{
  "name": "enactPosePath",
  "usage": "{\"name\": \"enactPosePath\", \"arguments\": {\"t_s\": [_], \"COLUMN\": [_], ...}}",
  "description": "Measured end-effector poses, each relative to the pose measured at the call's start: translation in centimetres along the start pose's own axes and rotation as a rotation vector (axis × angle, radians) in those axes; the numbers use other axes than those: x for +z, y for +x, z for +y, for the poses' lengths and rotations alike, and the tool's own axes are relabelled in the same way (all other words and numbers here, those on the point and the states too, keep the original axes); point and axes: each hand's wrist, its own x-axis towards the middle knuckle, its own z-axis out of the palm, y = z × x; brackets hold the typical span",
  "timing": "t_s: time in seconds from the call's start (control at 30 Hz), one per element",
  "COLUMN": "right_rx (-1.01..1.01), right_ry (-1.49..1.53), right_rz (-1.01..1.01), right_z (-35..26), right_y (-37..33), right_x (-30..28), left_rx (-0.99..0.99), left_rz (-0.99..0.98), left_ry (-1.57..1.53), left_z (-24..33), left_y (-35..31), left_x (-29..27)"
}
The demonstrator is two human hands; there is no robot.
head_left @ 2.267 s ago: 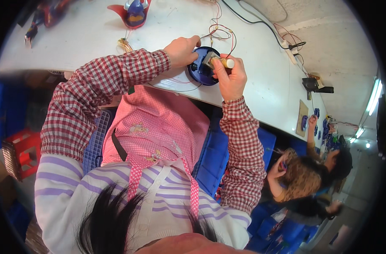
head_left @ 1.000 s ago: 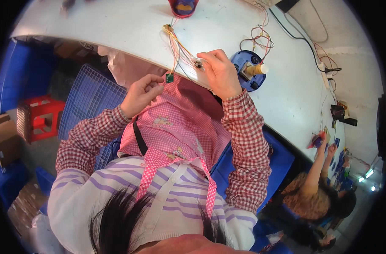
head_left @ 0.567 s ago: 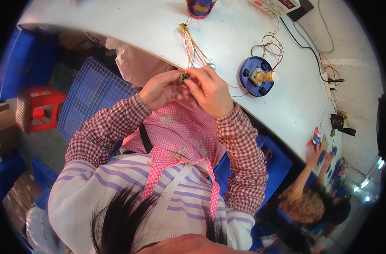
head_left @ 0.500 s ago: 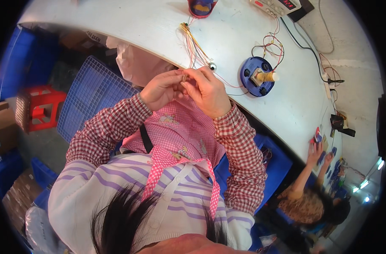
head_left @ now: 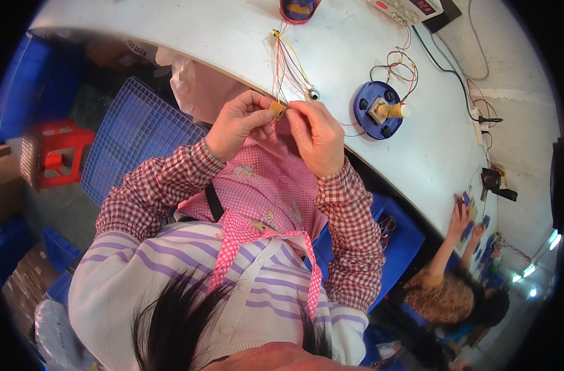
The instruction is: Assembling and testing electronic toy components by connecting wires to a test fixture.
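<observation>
Between the thumb and fingertips of my left hand is a small tan block with a dark opening in its face. Thin wires, red, white and yellow, run from the block's area up across the table to a small yellow piece. My right hand is closed in a pinch just right of the block; what its fingertips hold is too small to make out. A small round silver part lies on the table beyond my right fingers, by the wires.
To the right sits a round blue base with a cream post and looped wires. A red container and a power supply stand farther back. Blue crates and a red stool are at left; a co-worker sits right.
My hands have moved apart slightly, my right hand shifting right. The tan block now shows in my left fingers. The wires have shifted a little, and the co-worker's hands have moved.
</observation>
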Motion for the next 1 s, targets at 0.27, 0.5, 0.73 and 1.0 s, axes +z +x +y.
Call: {"name": "enactPosePath", "arguments": {"t_s": [0.27, 0.5, 0.73, 1.0], "right_rx": [0.036, 0.115, 0.094, 0.152], "right_ry": [-0.384, -0.338, -0.24, -0.257], "right_rz": [0.062, -0.114, -0.176, -0.143], "right_z": [3.1, 2.7, 2.3, 2.2], "right_y": [0.8, 1.2, 2.1, 2.6], "right_x": [-2.7, -3.0, -2.2, -1.6], "left_rx": [-0.089, -0.101, -0.101, 0.088], "left_rz": [-0.01, 0.014, 0.023, 0.112], "left_ry": [0.007, -0.038, -0.02, 0.419], "left_z": [-0.5, -0.4, -0.5, 0.3], "left_y": [0.1, 0.1, 0.3, -1.0], "left_x": [-0.4, -0.3, -0.6, -1.2]}}
